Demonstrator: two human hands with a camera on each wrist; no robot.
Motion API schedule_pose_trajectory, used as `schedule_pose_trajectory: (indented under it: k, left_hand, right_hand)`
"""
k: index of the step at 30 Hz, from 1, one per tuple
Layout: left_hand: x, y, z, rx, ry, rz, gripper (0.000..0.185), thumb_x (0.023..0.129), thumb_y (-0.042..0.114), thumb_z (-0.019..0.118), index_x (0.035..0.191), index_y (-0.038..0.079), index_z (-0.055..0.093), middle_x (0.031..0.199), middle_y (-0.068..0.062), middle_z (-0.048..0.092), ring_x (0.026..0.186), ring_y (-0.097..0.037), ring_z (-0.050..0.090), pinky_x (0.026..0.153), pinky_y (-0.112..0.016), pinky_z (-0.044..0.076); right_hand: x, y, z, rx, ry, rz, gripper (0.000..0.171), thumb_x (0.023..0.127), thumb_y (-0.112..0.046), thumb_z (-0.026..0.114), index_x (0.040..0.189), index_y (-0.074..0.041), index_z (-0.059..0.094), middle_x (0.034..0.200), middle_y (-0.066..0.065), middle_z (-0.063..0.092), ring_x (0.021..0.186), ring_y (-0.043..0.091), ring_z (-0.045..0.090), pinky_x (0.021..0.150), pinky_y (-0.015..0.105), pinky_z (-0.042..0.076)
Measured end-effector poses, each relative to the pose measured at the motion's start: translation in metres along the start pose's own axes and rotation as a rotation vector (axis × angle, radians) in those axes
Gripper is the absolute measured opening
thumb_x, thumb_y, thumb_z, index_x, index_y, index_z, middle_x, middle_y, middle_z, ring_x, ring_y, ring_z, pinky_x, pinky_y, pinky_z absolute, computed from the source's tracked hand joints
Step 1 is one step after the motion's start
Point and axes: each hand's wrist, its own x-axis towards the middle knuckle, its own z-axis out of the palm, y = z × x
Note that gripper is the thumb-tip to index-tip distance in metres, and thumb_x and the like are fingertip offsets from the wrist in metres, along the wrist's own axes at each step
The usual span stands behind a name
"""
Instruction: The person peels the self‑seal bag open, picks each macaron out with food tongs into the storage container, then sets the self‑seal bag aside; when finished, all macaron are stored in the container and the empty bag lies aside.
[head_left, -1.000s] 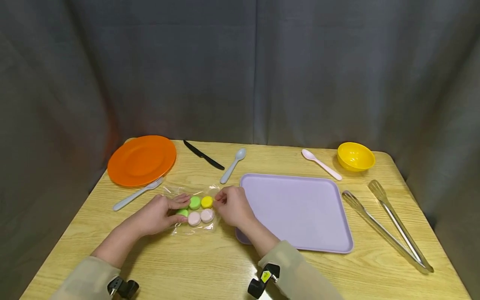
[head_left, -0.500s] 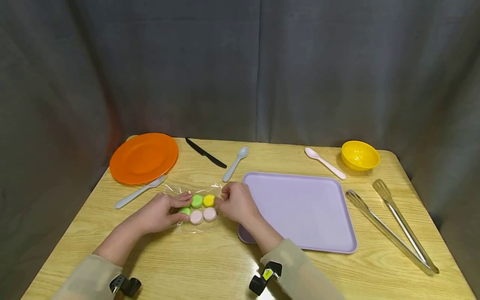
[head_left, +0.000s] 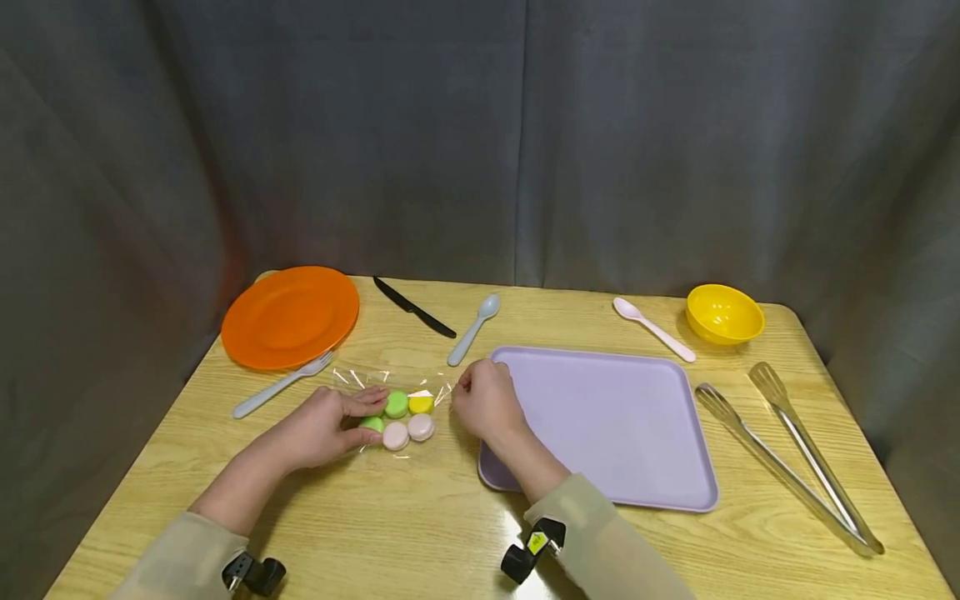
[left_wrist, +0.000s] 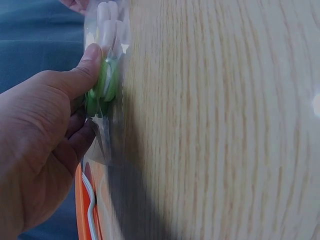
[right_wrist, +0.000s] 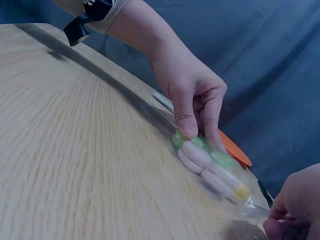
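A clear plastic bag [head_left: 390,392] of green, yellow and pink macarons [head_left: 396,419] lies on the wooden table. My left hand [head_left: 330,429] pinches the bag's left end, thumb on a green macaron [left_wrist: 102,82]. My right hand [head_left: 483,400] grips the bag's right edge between curled fingers, just left of the lavender tray [head_left: 622,433]. In the right wrist view the left hand [right_wrist: 192,102] presses the green macaron [right_wrist: 179,139], the pink macarons [right_wrist: 202,162] lie in a row, and my right hand [right_wrist: 295,212] holds the film at the lower right.
An orange plate [head_left: 291,317], a grey fork [head_left: 281,385], a black knife [head_left: 414,308] and a grey spoon [head_left: 474,327] lie behind the bag. A pink spoon [head_left: 652,329], a yellow bowl [head_left: 723,314] and metal tongs [head_left: 787,454] are at the right.
My right hand has pulled the bag's right edge to the right, away from the macarons, stretching the film. My left hand has stayed on the left end.
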Motion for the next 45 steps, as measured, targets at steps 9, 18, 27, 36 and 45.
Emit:
schedule_pose_trajectory:
  k: [9, 18, 27, 36, 45]
  left_hand:
    - [0.004, -0.001, 0.000, 0.017, -0.018, -0.005, 0.059, 0.089, 0.023, 0.087, 0.141, 0.004, 0.065, 0.150, -0.006, 0.057, 0.144, -0.028, 0.048, 0.116, -0.050, 0.040]
    - [0.004, 0.001, -0.002, 0.011, -0.002, 0.004, 0.057, 0.090, 0.022, 0.086, 0.140, 0.003, 0.066, 0.151, -0.008, 0.056, 0.144, -0.029, 0.048, 0.115, -0.053, 0.040]
    - [0.001, 0.001, -0.001, -0.001, -0.009, -0.010, 0.057, 0.091, 0.020, 0.086, 0.140, 0.003, 0.065, 0.151, -0.008, 0.055, 0.145, -0.030, 0.047, 0.116, -0.053, 0.039]
    - [-0.007, 0.005, 0.000, 0.129, -0.006, 0.064, 0.060, 0.097, 0.030, 0.080, 0.147, 0.003, 0.061, 0.154, -0.011, 0.053, 0.145, -0.031, 0.047, 0.114, -0.051, 0.042]
    - [-0.017, 0.004, -0.005, 0.218, 0.046, 0.067, 0.055, 0.102, 0.031, 0.075, 0.145, 0.000, 0.062, 0.152, -0.017, 0.055, 0.140, -0.035, 0.052, 0.111, -0.053, 0.046]
  right_hand:
    - [-0.005, 0.006, -0.016, -0.096, 0.048, -0.078, 0.002, 0.088, -0.003, 0.075, 0.090, -0.003, 0.076, 0.083, 0.005, 0.073, 0.077, 0.020, 0.069, 0.068, 0.035, 0.059]
    - [-0.021, 0.013, -0.037, -0.351, -0.160, -0.455, 0.033, 0.096, -0.025, 0.081, 0.117, 0.000, 0.074, 0.120, 0.013, 0.071, 0.114, 0.028, 0.066, 0.098, 0.042, 0.056]
    - [-0.031, 0.014, -0.026, -0.588, -0.451, -0.457, 0.080, 0.103, -0.058, 0.063, 0.153, 0.003, 0.051, 0.163, 0.019, 0.043, 0.153, 0.034, 0.036, 0.125, 0.052, 0.027]
    - [-0.033, 0.010, -0.027, -0.643, -0.534, -0.395, 0.088, 0.104, -0.064, 0.055, 0.161, 0.002, 0.038, 0.170, 0.018, 0.027, 0.157, 0.034, 0.025, 0.128, 0.056, 0.013]
    - [-0.031, 0.007, -0.027, -0.644, -0.555, -0.404, 0.087, 0.105, -0.061, 0.057, 0.160, 0.004, 0.039, 0.170, 0.021, 0.026, 0.157, 0.036, 0.023, 0.128, 0.055, 0.014]
